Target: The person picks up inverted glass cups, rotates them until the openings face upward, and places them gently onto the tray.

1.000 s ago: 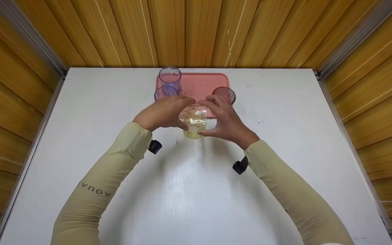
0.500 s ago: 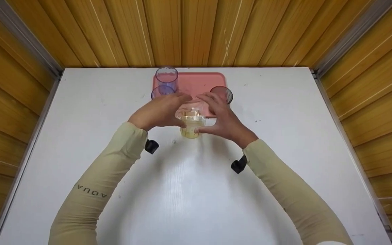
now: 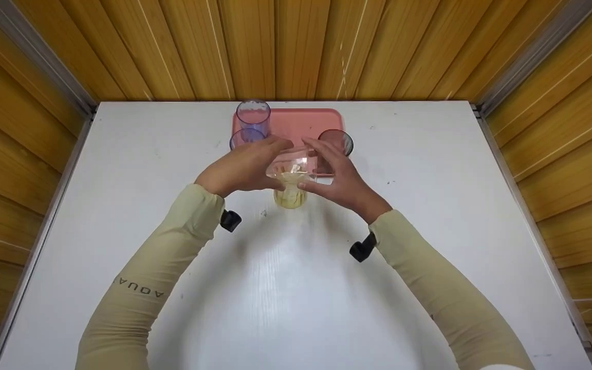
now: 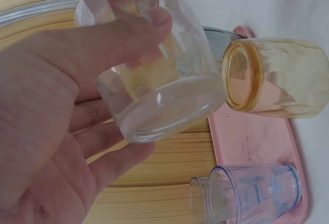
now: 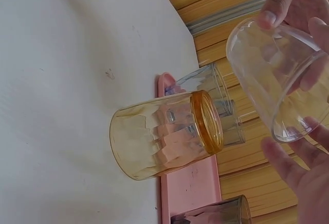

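Observation:
My left hand point(image 3: 242, 167) and right hand point(image 3: 345, 180) hold a clear plastic cup point(image 4: 190, 44) between them, over the table near the tray's front edge. In the left wrist view the left thumb presses along the cup's wall, with fingers behind it. The right hand's fingers point(image 5: 280, 154) curve at the cup's rim in the right wrist view. Below the clear cup stands a pale yellow cup point(image 5: 149, 136), upside down with its thick amber base upward. In the head view the clear cup overlaps the yellow cup's top.
Behind the hands lies a pink tray point(image 3: 301, 121). Two bluish see-through cups, a rear one point(image 3: 254, 115) and a front one point(image 3: 244, 136), stand at its left. A dark smoky cup point(image 3: 339, 141) stands at its right, beside my right fingers. Wooden panels point(image 3: 296, 51) rise behind the white table.
The clear cup has risen slightly and changed its tilt above the yellow cup. My right thumb has moved up, away from the yellow cup's lower part. The other cups and tray stay put.

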Motion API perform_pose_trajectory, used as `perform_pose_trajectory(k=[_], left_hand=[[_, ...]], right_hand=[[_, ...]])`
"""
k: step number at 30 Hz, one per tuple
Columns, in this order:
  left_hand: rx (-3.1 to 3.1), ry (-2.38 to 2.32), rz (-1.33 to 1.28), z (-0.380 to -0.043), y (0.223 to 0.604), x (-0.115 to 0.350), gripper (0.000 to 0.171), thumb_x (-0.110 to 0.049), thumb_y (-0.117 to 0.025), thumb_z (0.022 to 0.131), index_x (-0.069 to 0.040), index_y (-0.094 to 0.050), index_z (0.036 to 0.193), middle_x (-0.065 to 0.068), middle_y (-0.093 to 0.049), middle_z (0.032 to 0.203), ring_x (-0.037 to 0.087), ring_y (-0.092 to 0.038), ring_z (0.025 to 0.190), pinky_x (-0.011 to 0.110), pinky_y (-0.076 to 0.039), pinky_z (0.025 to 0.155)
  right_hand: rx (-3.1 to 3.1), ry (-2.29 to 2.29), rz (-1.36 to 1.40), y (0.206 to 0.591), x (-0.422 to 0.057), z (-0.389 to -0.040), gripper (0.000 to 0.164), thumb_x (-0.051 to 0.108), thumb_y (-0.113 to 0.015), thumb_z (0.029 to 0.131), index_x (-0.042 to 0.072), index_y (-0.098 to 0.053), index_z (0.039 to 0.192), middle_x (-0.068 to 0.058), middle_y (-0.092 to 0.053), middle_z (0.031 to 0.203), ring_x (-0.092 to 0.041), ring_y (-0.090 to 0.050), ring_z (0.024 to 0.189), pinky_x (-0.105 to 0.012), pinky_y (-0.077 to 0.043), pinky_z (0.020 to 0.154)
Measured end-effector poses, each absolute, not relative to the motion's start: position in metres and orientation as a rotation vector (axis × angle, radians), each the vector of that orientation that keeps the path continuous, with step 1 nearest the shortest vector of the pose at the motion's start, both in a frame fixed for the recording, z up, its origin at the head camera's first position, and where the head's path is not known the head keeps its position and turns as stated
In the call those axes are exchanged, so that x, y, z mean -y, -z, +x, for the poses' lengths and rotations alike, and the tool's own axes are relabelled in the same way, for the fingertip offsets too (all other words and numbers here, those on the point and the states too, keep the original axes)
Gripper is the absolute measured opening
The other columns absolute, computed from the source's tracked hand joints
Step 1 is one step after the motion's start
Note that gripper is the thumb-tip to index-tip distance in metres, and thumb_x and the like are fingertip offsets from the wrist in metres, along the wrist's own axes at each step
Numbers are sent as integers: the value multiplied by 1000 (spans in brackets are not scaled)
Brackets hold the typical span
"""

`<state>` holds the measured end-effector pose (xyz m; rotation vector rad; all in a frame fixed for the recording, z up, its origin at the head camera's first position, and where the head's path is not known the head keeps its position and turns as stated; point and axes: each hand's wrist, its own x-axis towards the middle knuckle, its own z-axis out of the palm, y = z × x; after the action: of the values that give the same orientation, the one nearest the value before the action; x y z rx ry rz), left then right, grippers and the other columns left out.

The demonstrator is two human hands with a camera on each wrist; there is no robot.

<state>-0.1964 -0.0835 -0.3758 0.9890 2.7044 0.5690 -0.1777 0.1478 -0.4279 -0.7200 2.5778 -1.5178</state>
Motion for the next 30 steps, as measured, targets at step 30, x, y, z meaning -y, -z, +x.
perform_pose_trajectory(k=[30], left_hand=[[-2725,-604,1059,-197,377,80,78,-27,-82,78,-12,-42,143,5,-50,142,25,-52,129,44,-42,110]], right_hand=[[-2653,1481,-659,399,-148,-161,82,18,-82,76,19,-41,147,-3,-44,146,-21,-42,135,-42,-40,112]])
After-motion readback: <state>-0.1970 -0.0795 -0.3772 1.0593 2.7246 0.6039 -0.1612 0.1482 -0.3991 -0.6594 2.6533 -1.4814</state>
